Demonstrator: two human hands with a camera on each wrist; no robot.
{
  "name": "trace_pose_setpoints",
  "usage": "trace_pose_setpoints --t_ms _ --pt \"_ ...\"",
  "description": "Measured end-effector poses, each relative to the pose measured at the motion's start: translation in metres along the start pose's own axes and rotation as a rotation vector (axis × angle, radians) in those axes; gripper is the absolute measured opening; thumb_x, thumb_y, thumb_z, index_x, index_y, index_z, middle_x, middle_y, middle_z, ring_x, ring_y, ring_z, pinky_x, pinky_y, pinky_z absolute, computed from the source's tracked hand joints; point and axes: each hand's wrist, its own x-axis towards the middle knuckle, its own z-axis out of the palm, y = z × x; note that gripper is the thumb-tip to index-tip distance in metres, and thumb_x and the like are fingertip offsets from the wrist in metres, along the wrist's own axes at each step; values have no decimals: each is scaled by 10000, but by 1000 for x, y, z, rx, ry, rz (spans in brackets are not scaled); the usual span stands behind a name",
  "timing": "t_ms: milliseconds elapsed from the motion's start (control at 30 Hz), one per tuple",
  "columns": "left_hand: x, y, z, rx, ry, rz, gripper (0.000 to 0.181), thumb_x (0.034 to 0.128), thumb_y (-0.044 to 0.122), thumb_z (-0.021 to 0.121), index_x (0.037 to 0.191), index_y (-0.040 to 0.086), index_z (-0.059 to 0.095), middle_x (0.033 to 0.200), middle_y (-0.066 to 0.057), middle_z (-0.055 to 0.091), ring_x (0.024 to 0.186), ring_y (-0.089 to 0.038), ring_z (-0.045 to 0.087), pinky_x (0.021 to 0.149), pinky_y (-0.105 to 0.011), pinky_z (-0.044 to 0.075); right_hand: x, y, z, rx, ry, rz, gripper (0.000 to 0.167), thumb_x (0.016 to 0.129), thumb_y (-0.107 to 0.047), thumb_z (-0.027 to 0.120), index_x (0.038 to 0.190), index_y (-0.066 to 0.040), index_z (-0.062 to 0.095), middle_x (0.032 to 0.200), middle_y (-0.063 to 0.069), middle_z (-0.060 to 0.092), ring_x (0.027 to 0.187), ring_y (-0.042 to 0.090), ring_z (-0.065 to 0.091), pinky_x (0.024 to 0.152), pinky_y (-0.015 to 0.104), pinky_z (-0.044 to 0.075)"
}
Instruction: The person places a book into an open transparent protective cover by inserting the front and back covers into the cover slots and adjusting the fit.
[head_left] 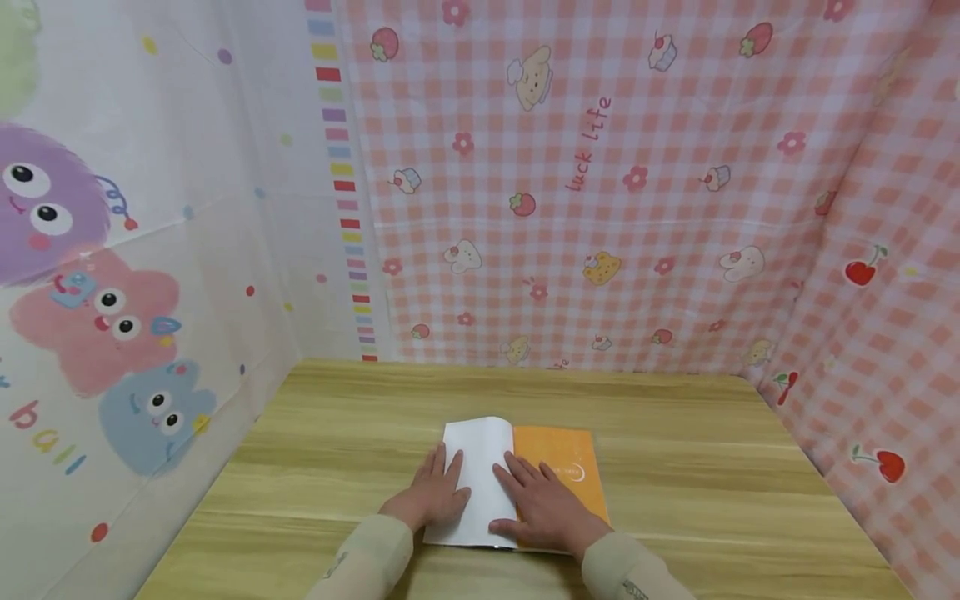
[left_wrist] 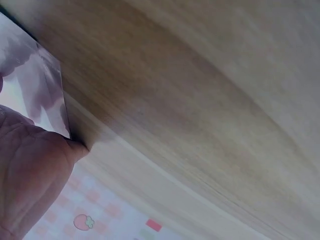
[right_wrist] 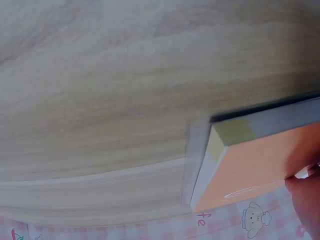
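On the book (head_left: 482, 483), left hand (head_left: 432, 495) and right hand (head_left: 543, 507) rest outspread.

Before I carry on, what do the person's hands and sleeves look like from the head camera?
The left hand and right hand are bare, with no gloves on the fingers. The left sleeve and right sleeve are pale cream, rounded and loose toward the wrist. Each bears a small dark marking, too small to read.

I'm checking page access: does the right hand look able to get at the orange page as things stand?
Likely yes: the right hand lies partly over the orange page, and nothing else visible covers it.
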Motion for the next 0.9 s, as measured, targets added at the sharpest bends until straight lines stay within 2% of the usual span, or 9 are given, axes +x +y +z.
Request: trace_pose_setpoints --t_ms 200,300,433,533,733,900 --pt "4 -8 6 -8 17 42 682 1017 389 448 1555 14 260 1605 -301 71 1475 -463 59 1177 -562 112 2 0 5 -13 -5 -5 863 932 -721 404 1540 -110 367 1586 140 319 1431 308 335 1105 563 312" --pt "7 -11 9 -3 5 53 688 1016 408 453 1560 32 263 1605 -297 78 1473 -469 57 1177 -564 108 3 0 8 -43 8 -2 873 923 -739 390 1533 -113 383 1581 141 331 1426 305 344 1098 559 322" --pt "7 -12 9 67 -13 78 705 1009 485 448 1561 75 293 1599 -301 114 1468 -483 47 1171 -583 98 4 -3 9 -74 8 8 865 923 -741 384 1518 -114 412 1575 147 341 1417 325 355 1096 565 322" --pt "3 -10 9 116 -10 91 713 1000 515 447 1556 90 315 1591 -310 127 1463 -495 34 1167 -591 89 6 -6 4 -76 -24 24 842 929 -727 394 1519 -127 416 1581 147 328 1425 338 340 1108 569 304" --pt "-8 4 -3 90 -25 64 696 983 459 520 1544 87 343 1594 -306 126 1464 -494 31 1167 -589 97 6 -4 -3 -31 -40 66 717 994 -594 423 1531 -119 392 1597 145 292 1447 335 297 1124 570 276" --pt "-10 6 -14 53 -32 82 730 980 395 563 1539 5 300 1582 -325 142 1455 -503 98 1167 -577 141 6 -3 -3 -23 -47 72 700 1007 -585 398 1523 -111 406 1588 164 305 1439 361 303 1108 611 270"
